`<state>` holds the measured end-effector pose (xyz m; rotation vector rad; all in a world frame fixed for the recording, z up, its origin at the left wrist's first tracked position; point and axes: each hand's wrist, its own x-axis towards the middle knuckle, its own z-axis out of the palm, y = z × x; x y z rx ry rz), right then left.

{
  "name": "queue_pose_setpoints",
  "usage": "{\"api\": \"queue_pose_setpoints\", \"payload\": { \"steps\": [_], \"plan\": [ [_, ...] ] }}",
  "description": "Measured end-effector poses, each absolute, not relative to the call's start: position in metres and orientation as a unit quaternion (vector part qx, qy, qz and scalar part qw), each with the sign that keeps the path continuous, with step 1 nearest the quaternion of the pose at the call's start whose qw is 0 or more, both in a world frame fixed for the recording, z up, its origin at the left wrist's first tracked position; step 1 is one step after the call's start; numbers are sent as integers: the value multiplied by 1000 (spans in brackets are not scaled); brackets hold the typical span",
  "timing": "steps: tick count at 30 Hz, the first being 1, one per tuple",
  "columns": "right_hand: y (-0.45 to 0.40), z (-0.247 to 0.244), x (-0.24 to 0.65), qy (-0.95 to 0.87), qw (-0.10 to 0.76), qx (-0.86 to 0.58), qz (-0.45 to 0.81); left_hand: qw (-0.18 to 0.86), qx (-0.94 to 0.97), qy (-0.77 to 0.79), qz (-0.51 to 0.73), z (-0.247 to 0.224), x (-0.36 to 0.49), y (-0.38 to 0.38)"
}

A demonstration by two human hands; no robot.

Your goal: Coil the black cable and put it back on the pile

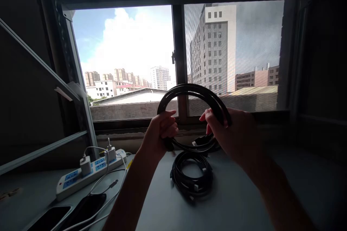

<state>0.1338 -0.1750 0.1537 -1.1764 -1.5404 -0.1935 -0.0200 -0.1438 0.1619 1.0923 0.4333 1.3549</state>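
A thick black cable [187,88], coiled into a ring, is held up in front of the window. My left hand [162,130] is closed around the ring's left side, and a connector end pokes out below it. On the opposite side my right hand [230,130] grips the coil with bent fingers. Another connector [199,140] of the cable shows inside the lower right of the ring. Below the hands, more black cables [192,177] lie coiled on the table, with metal plug ends visible. My palms and part of the held coil are hidden.
At the left, a white power strip [92,173] with blue sockets carries two white chargers. White cords run from it past two dark phones [84,209] at the table's [230,202] near left. Behind stands a window [179,57] with a dark frame; metal bars [40,57] slant at the left.
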Motion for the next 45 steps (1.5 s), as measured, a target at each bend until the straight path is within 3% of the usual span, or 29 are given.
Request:
{"api": "queue_pose_setpoints", "payload": {
  "steps": [4,7,12,16,21,30,36,45],
  "plan": [
    [-178,160,143,-693,572,-439,23,626,512,208,550,154,-14,-146],
    [-157,151,152,-703,564,-404,160,558,564,284,538,134,-11,-133],
    [-102,102,168,-651,541,-428,316,401,659,471,427,82,-13,-96],
    [-74,59,177,-634,493,-477,356,396,668,528,344,44,-14,-71],
    [-60,26,183,-656,432,-508,354,328,687,598,251,14,-15,-57],
    [-45,-11,177,-732,411,-466,280,22,724,670,166,17,-24,-55],
    [-33,-27,178,-724,415,-483,264,-24,725,681,100,12,-30,-46],
    [-35,-39,179,-729,412,-487,248,-49,721,685,95,-1,-41,-35]
  ]
}}
